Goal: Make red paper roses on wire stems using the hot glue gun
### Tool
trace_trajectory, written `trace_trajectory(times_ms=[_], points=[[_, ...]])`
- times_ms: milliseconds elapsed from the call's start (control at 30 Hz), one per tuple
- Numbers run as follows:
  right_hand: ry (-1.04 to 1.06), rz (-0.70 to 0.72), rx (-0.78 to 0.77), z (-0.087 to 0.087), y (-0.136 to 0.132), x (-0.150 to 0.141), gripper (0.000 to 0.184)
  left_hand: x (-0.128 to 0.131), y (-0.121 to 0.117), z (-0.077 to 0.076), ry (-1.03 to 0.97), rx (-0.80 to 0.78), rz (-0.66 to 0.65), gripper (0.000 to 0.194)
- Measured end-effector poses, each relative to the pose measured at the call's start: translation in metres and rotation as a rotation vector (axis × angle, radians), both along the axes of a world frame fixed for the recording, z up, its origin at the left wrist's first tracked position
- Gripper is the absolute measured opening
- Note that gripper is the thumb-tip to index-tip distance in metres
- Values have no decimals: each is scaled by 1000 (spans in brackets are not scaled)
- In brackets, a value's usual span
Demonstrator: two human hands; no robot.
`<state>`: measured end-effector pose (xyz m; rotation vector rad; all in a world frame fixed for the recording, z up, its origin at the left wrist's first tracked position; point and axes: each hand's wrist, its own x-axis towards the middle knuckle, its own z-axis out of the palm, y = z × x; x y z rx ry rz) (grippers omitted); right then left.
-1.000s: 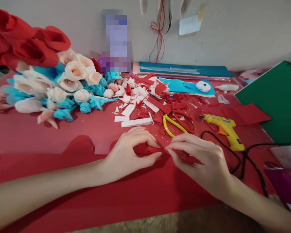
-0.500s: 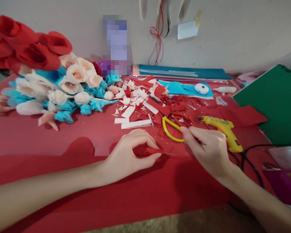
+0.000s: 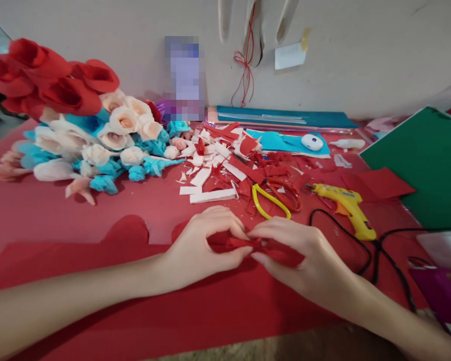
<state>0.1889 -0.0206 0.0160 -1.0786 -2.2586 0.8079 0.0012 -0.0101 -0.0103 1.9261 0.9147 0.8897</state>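
My left hand (image 3: 206,245) pinches a small folded piece of red crepe paper (image 3: 236,242) between thumb and fingers. From the other side my right hand (image 3: 304,255) is closed on the same paper, its thumb and fingertips meeting the left ones. Part of the paper is hidden behind the fingers. Beneath both hands lies a broad red paper sheet (image 3: 218,311), with a rounded red paper petal (image 3: 130,229) at its upper edge. Just beyond the hands rest scissors with a yellow and a red handle (image 3: 272,203), blades buried in scraps.
Paper scraps (image 3: 214,155) are heaped behind the scissors. Red, cream and blue paper flowers (image 3: 124,120) fill the left. A yellow glue gun (image 3: 342,200) and its black cord (image 3: 398,281) lie at right, before a green board (image 3: 421,165). A white earbud case (image 3: 311,142) sits farther back.
My right hand has come left and down from beside the scissors to the red paper. My left hand stays around it. The view has tilted slightly.
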Motion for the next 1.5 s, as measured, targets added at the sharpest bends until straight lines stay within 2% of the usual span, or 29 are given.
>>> trace_trajectory(times_ms=[233,600,700,767,900,1033,1267,1367,1500], points=[[27,-25,-54,-4,-1,0,4,-1,0,0,5,23,-16,6],[51,-3,-97,-3,1,0,9,0,0,1,-16,18,-33,7],[37,-10,-67,-4,1,0,10,0,0,1,13,-2,-5,2],[25,-26,-18,-4,1,1,10,0,2,1,39,22,13,6],[-27,-38,68,-4,1,3,10,0,5,1,65,89,-17,5],[-66,-22,77,-5,2,5,11,0,7,3,88,124,-35,6],[-116,34,128,0,8,11,11,1,6,2,63,78,-27,6],[-79,-100,143,9,13,15,14,1,4,0,58,6,-28,8],[-6,-370,130,12,19,20,43,2,1,-4,46,10,-69,9]])
